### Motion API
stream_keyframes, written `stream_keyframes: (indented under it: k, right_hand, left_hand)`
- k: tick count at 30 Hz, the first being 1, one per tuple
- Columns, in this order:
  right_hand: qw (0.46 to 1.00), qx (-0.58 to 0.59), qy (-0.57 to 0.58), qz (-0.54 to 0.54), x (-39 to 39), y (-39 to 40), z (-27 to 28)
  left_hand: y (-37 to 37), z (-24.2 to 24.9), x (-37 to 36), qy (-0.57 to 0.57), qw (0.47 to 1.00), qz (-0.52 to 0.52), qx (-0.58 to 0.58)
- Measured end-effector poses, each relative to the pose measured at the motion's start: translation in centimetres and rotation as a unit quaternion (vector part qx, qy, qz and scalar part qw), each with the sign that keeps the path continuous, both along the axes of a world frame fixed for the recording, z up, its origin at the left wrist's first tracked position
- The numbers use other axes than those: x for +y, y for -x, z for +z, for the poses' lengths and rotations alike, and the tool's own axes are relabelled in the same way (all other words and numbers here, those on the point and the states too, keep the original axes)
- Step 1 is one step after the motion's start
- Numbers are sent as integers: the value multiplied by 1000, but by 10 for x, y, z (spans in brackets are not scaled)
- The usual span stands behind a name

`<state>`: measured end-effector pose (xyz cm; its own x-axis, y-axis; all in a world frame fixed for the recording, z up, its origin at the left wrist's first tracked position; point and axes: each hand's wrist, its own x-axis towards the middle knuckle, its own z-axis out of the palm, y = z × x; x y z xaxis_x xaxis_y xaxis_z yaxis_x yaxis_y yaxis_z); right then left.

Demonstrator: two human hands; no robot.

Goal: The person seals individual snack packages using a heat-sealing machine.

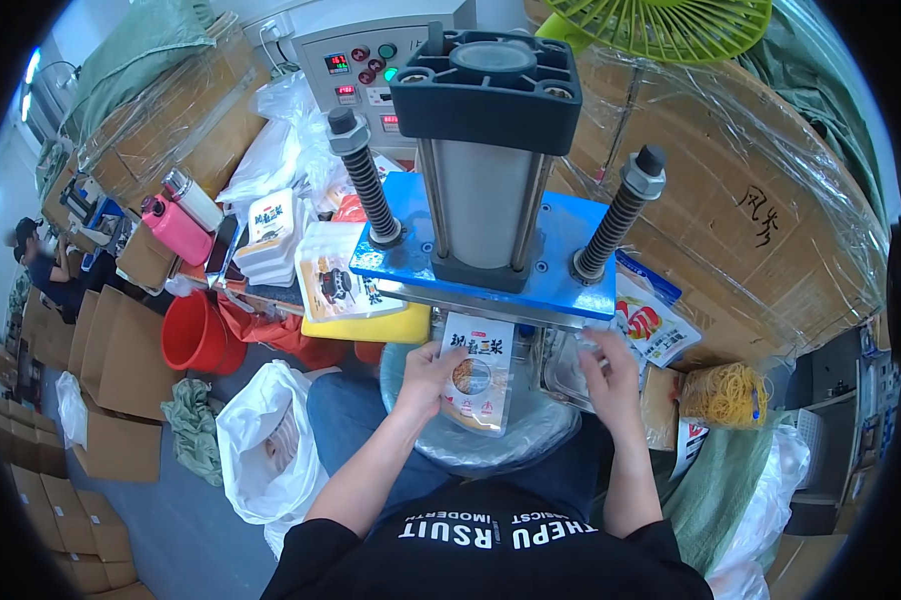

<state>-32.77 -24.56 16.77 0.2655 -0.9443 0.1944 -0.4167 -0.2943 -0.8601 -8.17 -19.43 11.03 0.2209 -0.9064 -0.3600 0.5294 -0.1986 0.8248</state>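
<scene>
Pouch (486, 405) with a printed front is in the left hand (426, 382) — thumb and fingers clamped on its left edge, dark lettering near the top, a round patch in the middle. It's hanging over a tub (471, 462) lined with clear plastic, and its top end is right by the front edge of the press (561, 245), the one with the blue plate and a fat cylinder (479, 200) on top.

Right hand (616, 380) is on the other side, fingers loosely curled with gaps between them, next to some clear plastic packaging (561, 368). Can't tell if the fingertips touch it or the press.

Over on the person's left, more pouches of the same look (336, 270) lie on a yellow block (371, 326), and another stack (268, 240) is just beyond them, near a pink bottle (178, 235). Red bucket (199, 338) and an open white bag (261, 420) are lower down.

To the right you've got a see-through container of yellow bands (723, 395), plus a big cardboard box (711, 190) behind — and a green fan (661, 28) up top.
</scene>
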Motion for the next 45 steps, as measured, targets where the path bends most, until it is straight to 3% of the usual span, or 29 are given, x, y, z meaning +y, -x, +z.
stream_keyframes:
  k: [1,2,4,5,6,7,9,11,13,18,21,28,31,33,37,40,43,45]
  right_hand:
    - [990,61,113,-52,-8,-5,2]
    - [982,153,88,-72,-12,-7,-3]
    - [972,190,117,-69,-19,-5,-30]
    - [960,231,143,-68,-20,-3,-37]
    - [968,216,111,-60,-19,-1,-40]
    - [969,215,110,-56,-17,1,-40]
    - [973,208,88,-49,-13,5,-36]
    - [972,208,96,-54,-10,4,-37]
    - [970,207,109,-59,-8,4,-34]
    - [973,206,95,-47,-5,10,-31]
    - [962,253,93,-30,-8,9,-32]
    - [955,274,83,-76,-10,17,-34]
    - [965,195,132,-114,-14,21,-41]
    - [984,81,117,-104,-19,26,-46]
    - [992,13,75,-96,-14,24,-33]
    - [995,-96,-7,-32,-7,16,-24]
    - [925,-285,-247,44,14,3,-8]
    - [899,-294,-302,119,25,-4,-11]
  left_hand:
    - [-1,1,0,6,1000,-1,-4]
    - [-4,2,2,7,1000,1,-8]
    - [-13,6,2,-2,995,-58,-86]
    - [-23,7,3,11,981,-73,-179]
    - [-36,11,5,42,928,-20,-371]
    - [-50,19,7,68,835,32,-545]
    - [-82,38,9,132,618,152,-760]
    - [-100,31,16,125,607,118,-776]
    - [-106,9,36,105,506,-54,-854]
    - [-114,-9,45,159,562,10,-811]
    - [-119,-2,25,174,633,55,-752]
    - [-124,5,2,182,627,47,-756]
    - [-121,1,4,191,632,65,-748]
    - [-117,2,8,195,635,78,-744]
    - [-117,3,11,168,670,67,-720]
    - [-122,9,1,158,659,46,-734]
    - [-95,36,12,155,696,43,-700]
    - [-61,53,29,183,740,29,-646]
